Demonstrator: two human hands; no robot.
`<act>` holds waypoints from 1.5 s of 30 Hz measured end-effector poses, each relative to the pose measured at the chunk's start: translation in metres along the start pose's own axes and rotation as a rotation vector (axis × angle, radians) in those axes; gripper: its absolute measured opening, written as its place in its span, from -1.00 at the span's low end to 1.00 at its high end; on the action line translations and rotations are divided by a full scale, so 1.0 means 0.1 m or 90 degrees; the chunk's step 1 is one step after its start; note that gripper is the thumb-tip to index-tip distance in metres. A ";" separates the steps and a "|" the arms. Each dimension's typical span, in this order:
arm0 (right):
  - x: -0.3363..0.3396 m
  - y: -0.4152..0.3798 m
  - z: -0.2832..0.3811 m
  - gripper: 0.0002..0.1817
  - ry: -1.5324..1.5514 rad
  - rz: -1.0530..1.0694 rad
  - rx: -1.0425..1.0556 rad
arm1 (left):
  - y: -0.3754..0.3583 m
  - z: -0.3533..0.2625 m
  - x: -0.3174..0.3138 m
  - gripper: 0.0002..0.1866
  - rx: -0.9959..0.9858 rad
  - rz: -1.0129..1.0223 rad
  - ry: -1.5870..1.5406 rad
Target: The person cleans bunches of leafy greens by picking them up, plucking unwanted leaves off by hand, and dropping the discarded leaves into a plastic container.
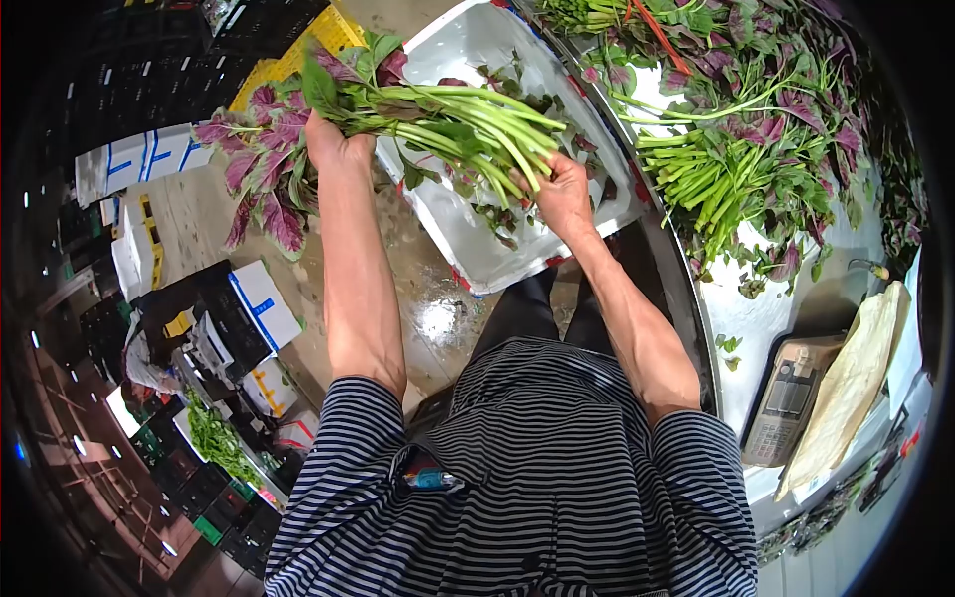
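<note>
Between my two hands lies a bunch of amaranth [458, 111], its pale green stems pointing right and its purple-green leaves hanging to the left. My left hand [336, 144] is wrapped round the leafy part of the bunch. At the stem ends, my right hand [562, 194] has its fingers closed on the cut stalks. Directly below the bunch is a white plastic tub [487, 254] with loose leaves and trimmings scattered in it. Leaves hide part of my left fingers.
On the metal table [731, 383] at right lie a big amaranth pile [726, 184], a scale with keypad [791, 398] and a pale cloth-like sheet [846, 383]. Black crates [199, 308] and a tray of greens [219, 438] stand at left. The floor [418, 318] looks wet.
</note>
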State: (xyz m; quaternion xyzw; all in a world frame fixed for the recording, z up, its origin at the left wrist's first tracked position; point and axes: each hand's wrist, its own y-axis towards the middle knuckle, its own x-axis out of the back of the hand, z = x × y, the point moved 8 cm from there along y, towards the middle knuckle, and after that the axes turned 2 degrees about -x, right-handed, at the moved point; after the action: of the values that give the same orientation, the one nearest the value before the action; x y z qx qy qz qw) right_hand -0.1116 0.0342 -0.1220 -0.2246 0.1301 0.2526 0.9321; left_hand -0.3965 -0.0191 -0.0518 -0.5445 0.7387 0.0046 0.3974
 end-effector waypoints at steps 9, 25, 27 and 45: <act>0.11 -0.20 -0.30 -0.89 0.015 0.056 -0.107 | 0.01 -0.01 0.03 -0.81 0.012 0.021 -0.008; 0.91 -0.23 -0.62 -0.76 -0.532 -0.019 0.121 | 0.10 -0.46 -0.03 -0.77 -0.049 0.000 0.051; 0.61 -0.26 -0.31 -0.73 -0.765 -0.020 0.293 | 0.12 -0.49 -0.02 -0.75 -0.067 -0.039 0.059; 0.78 -0.21 -0.63 -0.78 -0.563 0.029 -0.023 | 0.02 -0.12 0.12 -0.75 0.082 0.044 0.010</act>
State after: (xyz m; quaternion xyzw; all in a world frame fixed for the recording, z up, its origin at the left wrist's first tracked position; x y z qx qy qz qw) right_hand -0.0433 0.0193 -0.1970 -0.1082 -0.2804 0.3473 0.8883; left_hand -0.4061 -0.0329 -0.0517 -0.4918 0.7590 -0.0333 0.4254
